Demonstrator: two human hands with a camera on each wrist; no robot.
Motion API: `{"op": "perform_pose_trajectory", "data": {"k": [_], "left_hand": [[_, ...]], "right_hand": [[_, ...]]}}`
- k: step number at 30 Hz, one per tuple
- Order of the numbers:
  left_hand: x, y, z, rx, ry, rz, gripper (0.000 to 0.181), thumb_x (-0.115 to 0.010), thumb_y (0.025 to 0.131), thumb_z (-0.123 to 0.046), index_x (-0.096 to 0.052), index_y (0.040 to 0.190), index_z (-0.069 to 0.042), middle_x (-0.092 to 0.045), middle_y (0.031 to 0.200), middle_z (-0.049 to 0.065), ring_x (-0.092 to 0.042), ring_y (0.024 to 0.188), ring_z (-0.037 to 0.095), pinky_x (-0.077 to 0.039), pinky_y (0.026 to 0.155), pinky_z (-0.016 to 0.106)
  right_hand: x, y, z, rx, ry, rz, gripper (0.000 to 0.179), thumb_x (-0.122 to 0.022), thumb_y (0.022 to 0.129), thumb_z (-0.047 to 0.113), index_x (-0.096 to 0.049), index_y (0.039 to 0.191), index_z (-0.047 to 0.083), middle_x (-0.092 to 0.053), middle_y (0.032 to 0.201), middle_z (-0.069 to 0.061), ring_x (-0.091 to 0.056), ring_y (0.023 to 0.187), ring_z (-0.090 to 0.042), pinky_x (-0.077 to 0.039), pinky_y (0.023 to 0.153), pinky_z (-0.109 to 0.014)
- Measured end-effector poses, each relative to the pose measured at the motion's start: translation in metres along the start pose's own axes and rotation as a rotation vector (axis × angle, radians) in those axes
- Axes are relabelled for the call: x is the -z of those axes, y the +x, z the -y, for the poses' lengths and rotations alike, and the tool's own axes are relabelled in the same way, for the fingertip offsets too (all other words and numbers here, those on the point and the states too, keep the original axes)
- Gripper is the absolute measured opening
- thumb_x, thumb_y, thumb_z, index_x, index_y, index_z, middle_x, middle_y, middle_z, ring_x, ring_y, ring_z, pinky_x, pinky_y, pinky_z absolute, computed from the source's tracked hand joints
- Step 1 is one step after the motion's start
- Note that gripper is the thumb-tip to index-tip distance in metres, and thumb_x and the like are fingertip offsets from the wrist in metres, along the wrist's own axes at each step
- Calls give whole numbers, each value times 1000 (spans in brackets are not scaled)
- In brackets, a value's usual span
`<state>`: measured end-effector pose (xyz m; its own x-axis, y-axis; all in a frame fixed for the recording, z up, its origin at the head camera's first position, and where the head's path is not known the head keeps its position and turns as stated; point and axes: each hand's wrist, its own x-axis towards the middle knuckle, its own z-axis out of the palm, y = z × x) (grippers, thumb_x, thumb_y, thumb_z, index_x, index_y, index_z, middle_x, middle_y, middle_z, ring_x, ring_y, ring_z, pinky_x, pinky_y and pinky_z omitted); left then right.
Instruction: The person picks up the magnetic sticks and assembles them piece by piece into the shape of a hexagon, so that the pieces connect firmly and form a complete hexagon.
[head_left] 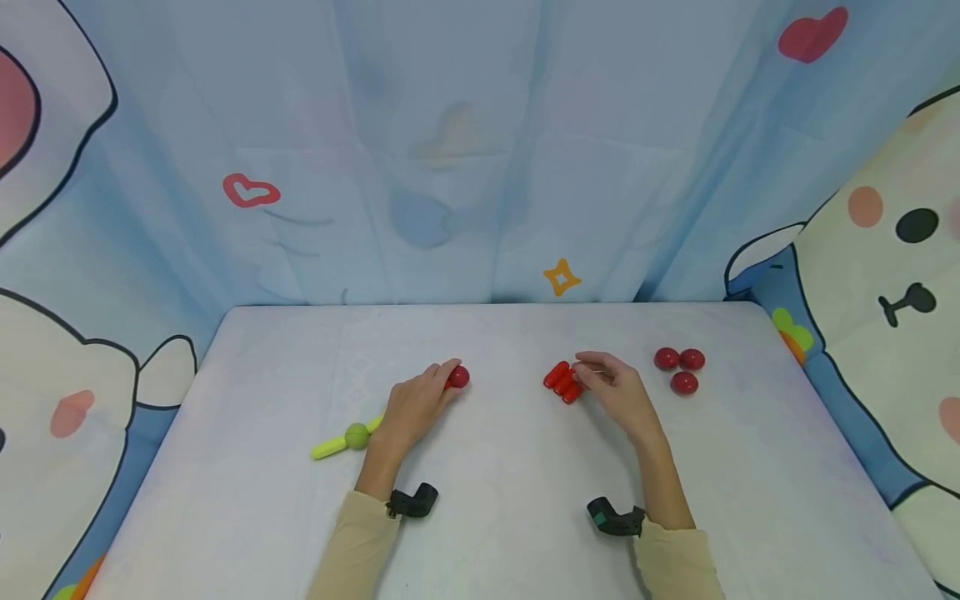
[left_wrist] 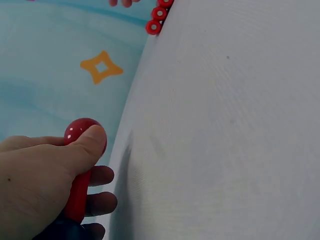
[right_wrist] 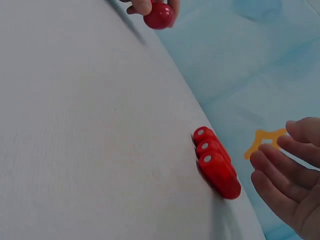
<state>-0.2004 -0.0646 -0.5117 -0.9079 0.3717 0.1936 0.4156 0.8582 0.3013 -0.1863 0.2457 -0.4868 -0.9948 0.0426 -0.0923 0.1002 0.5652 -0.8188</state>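
My left hand point(head_left: 411, 408) grips a red stick point(left_wrist: 78, 197) with a glossy red ball point(left_wrist: 80, 129) at its top end, the thumb lying against the ball. Under the stick a dark blue rounded piece point(left_wrist: 62, 230) shows, partly hidden by the palm. My right hand point(head_left: 618, 398) has its fingers loosely bent and holds nothing, close beside three short red sticks point(right_wrist: 217, 165). These sticks lie side by side on the table, pale round spots on their ends. Near the left wrist lies a yellow-green stick point(head_left: 330, 448) with a green ball point(head_left: 357, 436) on it, partly covered by the hand.
Three loose red balls point(head_left: 684, 382) sit grouped at the back right of the white-covered table point(head_left: 510, 492). A light blue patterned curtain point(head_left: 480, 225) hangs behind the table's far edge. Each wrist wears a black camera mount point(head_left: 617, 518).
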Motion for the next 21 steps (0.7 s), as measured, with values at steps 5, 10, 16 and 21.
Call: {"op": "perform_pose_trajectory", "data": {"k": [5, 10, 16, 21], "left_hand": [[-1, 0, 0, 15, -16, 18, 44, -61, 96, -30, -50, 135, -15, -67, 114, 5, -68, 94, 18, -57, 75, 36], [-2, 0, 1, 8, -28, 10, 45, -61, 95, -32, -49, 136, -16, -66, 109, 4, -67, 89, 17, -56, 71, 34], [-2, 0, 2, -28, -42, -25, 49, -61, 91, -46, -53, 134, -23, -63, 92, 2, -56, 67, 13, -46, 56, 26], [-1, -1, 1, -24, -43, -4, 46, -61, 92, -45, -55, 132, -23, -63, 92, 2, -55, 67, 13, -47, 58, 26]], "right_hand": [[7, 1, -8, -87, -146, -7, 51, -56, 98, 33, -46, 141, 7, -51, 139, -21, -50, 125, -38, -49, 99, -52], [5, 3, -10, -131, -241, 84, 62, -60, 95, 34, -41, 143, 0, -47, 139, -26, -48, 124, -41, -48, 99, -52], [-3, 4, -10, -97, -333, 59, 64, -63, 91, 35, -44, 140, -3, -48, 129, -27, -49, 116, -40, -52, 92, -52], [-9, 3, -7, -106, -380, 47, 63, -64, 90, 34, -46, 138, -3, -43, 136, -30, -43, 124, -45, -50, 93, -57]]}}
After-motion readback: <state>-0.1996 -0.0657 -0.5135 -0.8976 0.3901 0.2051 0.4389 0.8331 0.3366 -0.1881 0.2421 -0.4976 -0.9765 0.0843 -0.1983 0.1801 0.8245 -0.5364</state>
